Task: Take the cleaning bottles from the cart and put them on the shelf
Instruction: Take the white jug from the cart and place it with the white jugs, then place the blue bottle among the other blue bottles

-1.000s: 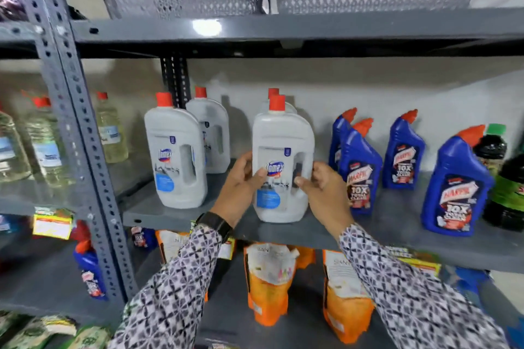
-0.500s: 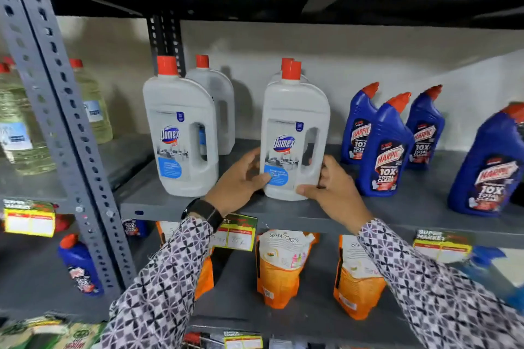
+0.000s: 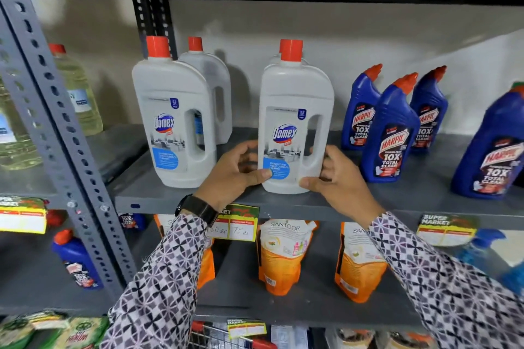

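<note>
Item: white Domex bottle (image 3: 295,127), red cap, upright at the front edge of the grey shelf (image 3: 175,198), label facing you.

Your hands: your left hand (image 3: 231,174) grasps the bottle's lower left side at 9 o'clock, thumb across the blue label patch; your right hand (image 3: 337,178) grasps the lower right side at 3 o'clock, thumb at the base. A black watch (image 3: 200,208) sits on your left wrist.

Neighbours on the same shelf: a second Domex bottle (image 3: 173,122) at 9 o'clock, well apart, with a third (image 3: 211,88) behind it; another red cap shows directly behind the held bottle. Three blue Harpic bottles (image 3: 392,133) stand at 3 o'clock, with one larger blue bottle (image 3: 493,150) farther right.

Shelf below, 6 o'clock: orange Santoor pouches (image 3: 283,258), upright; price tags (image 3: 235,225) clipped to the shelf edge.
</note>
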Demonstrator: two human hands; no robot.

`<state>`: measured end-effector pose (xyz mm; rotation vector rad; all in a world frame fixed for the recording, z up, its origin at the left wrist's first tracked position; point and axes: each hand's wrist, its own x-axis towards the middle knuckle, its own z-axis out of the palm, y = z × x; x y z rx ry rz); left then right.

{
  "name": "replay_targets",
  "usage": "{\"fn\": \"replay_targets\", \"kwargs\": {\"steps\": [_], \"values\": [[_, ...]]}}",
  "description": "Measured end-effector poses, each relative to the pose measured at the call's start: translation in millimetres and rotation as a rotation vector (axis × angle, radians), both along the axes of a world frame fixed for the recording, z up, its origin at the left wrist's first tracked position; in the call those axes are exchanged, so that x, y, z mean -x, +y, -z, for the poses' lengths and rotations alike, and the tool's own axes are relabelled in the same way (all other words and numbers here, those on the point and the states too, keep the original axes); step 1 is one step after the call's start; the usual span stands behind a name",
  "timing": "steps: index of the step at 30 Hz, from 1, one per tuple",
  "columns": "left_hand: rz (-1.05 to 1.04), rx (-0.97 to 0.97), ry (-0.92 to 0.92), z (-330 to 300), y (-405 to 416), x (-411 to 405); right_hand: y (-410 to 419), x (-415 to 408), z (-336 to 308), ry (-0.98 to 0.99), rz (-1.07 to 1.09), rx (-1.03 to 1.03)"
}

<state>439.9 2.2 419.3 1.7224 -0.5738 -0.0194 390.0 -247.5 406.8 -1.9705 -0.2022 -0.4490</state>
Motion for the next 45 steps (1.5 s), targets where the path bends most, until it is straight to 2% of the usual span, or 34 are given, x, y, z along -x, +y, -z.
{"fn": "replay_targets", "kwargs": {"steps": [4, 6, 9, 11, 13, 15, 17, 19, 22, 24, 27, 34, 45], "values": [[-0.006, 0.000, 0.026, -7.2, -1.7, 10.7, -0.6, 8.7, -5.9, 0.029, -0.023, 0.020], [-0.073, 0.045, 0.026, -13.6, -1.3, 21.4, -8.7, 20.4, -5.2, 0.024, 0.007, 0.040], [-0.437, 0.127, -0.111, -15.1, -7.4, 46.6, -38.5, 47.1, 0.0, -0.137, 0.182, 0.073], [-0.562, 0.210, -0.203, -12.6, -25.5, 70.1, -65.6, 62.0, 3.8, -0.272, 0.365, 0.022], [-0.475, 0.211, -0.220, -10.8, -60.1, 88.8, -91.4, 63.0, 4.6, -0.335, 0.524, -0.053], [-0.300, 0.104, -0.178, -7.0, -107.8, 97.1, -117.3, 53.5, 0.0, -0.253, 0.552, -0.072], [-0.209, -0.041, -0.164, -0.7, -153.7, 89.8, -136.2, 40.7, -11.2, -0.054, 0.418, -0.054], [-0.175, -0.106, -0.092, -2.0, -189.3, 76.0, -151.0, 30.0, -22.7, 0.071, 0.235, -0.068], [-0.120, -0.044, 0.049, -13.5, -216.3, 53.8, -162.6, 17.7, -31.7, 0.104, 0.092, -0.091], [-0.073, -0.051, 0.011, -18.9, -227.8, 46.3, -168.9, 18.6, -32.7, 0.078, 0.041, -0.100], [-0.077, -0.100, -0.066, -16.2, -236.6, 52.9, -177.0, 27.0, -26.7, 0.040, 0.014, -0.034], [-0.094, -0.071, -0.091, -2.5, -235.2, 68.3, -198.2, 55.9, -8.1, 0.034, 0.024, 0.125], [-0.162, -0.109, -0.148, 2.5, -236.3, 70.9, -191.8, 62.1, -6.4, 0.008, 0.112, 0.155]]}}
